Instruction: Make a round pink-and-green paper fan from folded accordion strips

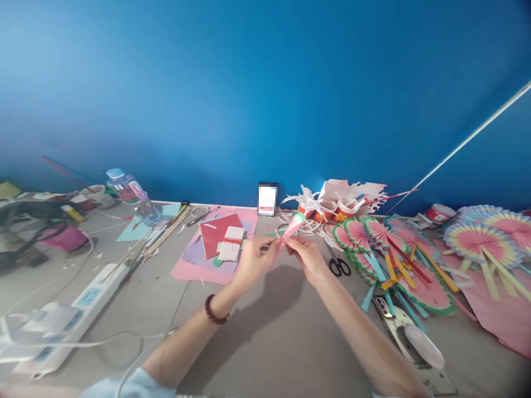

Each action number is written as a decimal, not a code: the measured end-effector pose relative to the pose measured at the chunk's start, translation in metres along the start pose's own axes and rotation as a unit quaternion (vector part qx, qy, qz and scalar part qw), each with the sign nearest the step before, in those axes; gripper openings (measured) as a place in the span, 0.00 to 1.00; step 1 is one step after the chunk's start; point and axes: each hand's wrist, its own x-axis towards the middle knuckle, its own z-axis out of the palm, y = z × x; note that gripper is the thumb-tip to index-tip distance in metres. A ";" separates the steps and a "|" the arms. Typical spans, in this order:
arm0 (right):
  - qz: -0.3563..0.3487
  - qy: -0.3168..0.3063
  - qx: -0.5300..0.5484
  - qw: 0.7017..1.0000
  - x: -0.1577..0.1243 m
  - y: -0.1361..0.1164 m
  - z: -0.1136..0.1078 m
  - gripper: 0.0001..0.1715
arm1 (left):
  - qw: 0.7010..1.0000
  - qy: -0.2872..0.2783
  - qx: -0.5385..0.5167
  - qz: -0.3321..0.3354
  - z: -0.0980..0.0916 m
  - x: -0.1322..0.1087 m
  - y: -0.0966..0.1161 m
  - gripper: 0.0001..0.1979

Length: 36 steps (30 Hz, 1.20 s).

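Note:
Both hands meet above the middle of the grey table. Pinched between them is a narrow pink folded paper piece (293, 225) with a green and white tip, pointing up and to the right. My left hand (259, 255) closes on its lower end, a beaded bracelet at the wrist. From the other side, my right hand (306, 255) grips the same lower end with its fingertips. Small reddish bits show at the pinch, too small to name. Black-handled scissors (340, 267) lie just right of my right hand.
Coloured paper sheets (191, 271) lie left of centre. A power strip (83, 315) and a tilted plastic bottle (131, 190) are further left. On the right are pleated paper fans (481, 237), a phone (398, 326) and paper cups (346, 210). A small screen (267, 199) leans against the blue wall.

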 end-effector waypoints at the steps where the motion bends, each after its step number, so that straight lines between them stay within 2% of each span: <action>1: 0.004 0.003 -0.003 1.000 0.000 0.000 0.000 0.14 | 0.999 0.008 0.033 0.022 0.000 -0.001 0.000 0.16; 4: 0.005 -0.009 -0.020 1.000 -0.001 -0.001 0.002 0.13 | 0.992 0.022 0.106 0.067 0.000 -0.003 0.000 0.15; 6: 0.002 -0.029 -0.028 0.999 -0.002 -0.002 0.002 0.13 | 0.993 0.020 0.102 0.062 0.000 -0.003 -0.002 0.16; 11: -0.002 -0.072 -0.032 0.997 -0.003 -0.003 0.001 0.16 | 1.000 0.009 -0.011 -0.014 0.001 0.001 -0.008 0.16; 17: 0.000 -0.067 -0.003 0.998 -0.002 -0.003 0.001 0.17 | 0.993 0.025 -0.105 -0.051 0.006 0.004 -0.009 0.14; 21: -0.006 -0.064 0.003 0.998 -0.003 0.000 0.003 0.18 | 0.973 0.025 -0.192 -0.126 0.007 0.007 -0.007 0.13; 25: -0.016 -0.029 0.004 0.999 -0.002 0.004 0.005 0.16 | 0.947 0.004 -0.261 -0.187 0.005 0.008 -0.004 0.13; 28: -0.012 -0.004 0.011 1.000 0.000 0.007 0.005 0.15 | 0.953 -0.007 -0.244 -0.181 0.005 0.007 -0.002 0.14; 36: -0.026 0.022 -0.001 0.999 0.000 0.010 0.005 0.16 | 0.979 -0.021 -0.172 -0.108 0.007 0.004 -0.003 0.16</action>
